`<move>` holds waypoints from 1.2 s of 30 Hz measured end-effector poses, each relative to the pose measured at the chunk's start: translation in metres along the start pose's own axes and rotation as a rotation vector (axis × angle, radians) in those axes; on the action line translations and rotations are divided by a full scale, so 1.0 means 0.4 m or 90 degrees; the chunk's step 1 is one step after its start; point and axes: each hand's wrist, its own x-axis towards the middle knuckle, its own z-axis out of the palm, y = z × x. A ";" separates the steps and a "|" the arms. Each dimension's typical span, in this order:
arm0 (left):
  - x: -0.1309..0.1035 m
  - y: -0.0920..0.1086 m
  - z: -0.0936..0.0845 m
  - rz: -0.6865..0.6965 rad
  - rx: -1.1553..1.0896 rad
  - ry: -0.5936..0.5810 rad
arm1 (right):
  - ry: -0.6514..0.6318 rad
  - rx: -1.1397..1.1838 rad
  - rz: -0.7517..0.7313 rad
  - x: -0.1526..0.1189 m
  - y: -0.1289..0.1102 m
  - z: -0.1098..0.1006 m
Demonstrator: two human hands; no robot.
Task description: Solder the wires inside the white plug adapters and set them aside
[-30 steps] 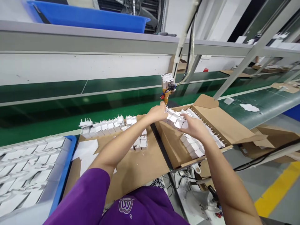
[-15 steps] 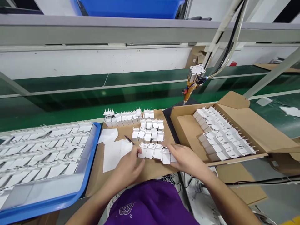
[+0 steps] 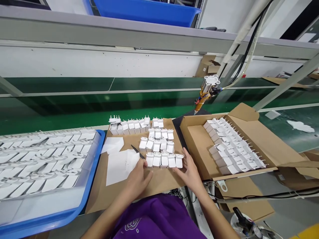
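Note:
A front row of white plug adapters (image 3: 164, 160) stands side by side on a brown cardboard sheet (image 3: 159, 184). At the row's left end is my left hand (image 3: 138, 177), forefinger against the end adapter and thumb held apart. My right hand (image 3: 189, 172) is at the other end, thumb and fingers spread beside the last adapter. Further rows of the adapters (image 3: 157, 145) stand behind, their pins upward. A dark pen-like tool (image 3: 138, 151) lies left of the front row, partly over a white paper sheet (image 3: 121, 169).
To the left, a blue tray (image 3: 93, 172) bears rows of white adapters. An open cardboard box (image 3: 199, 146) on the right holds more of them. Behind it a pneumatic cylinder fixture (image 3: 205, 91) hangs with hoses. A grey shelf (image 3: 149, 36) spans the back.
The front row, uneven and tilted before, now stands straighter. My right hand has loosened from the right-end adapters and spread its fingers. My left hand stays at the left end.

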 end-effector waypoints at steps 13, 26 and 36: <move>0.063 0.012 -0.016 0.005 -0.049 -0.023 | 0.023 -0.056 0.024 0.108 -0.019 0.039; 0.113 0.250 -0.033 0.322 0.062 0.040 | 0.116 -0.617 0.238 0.003 -0.067 -0.429; 0.409 0.587 0.331 0.254 0.106 -0.424 | -0.068 -0.713 0.445 0.039 -0.028 -0.444</move>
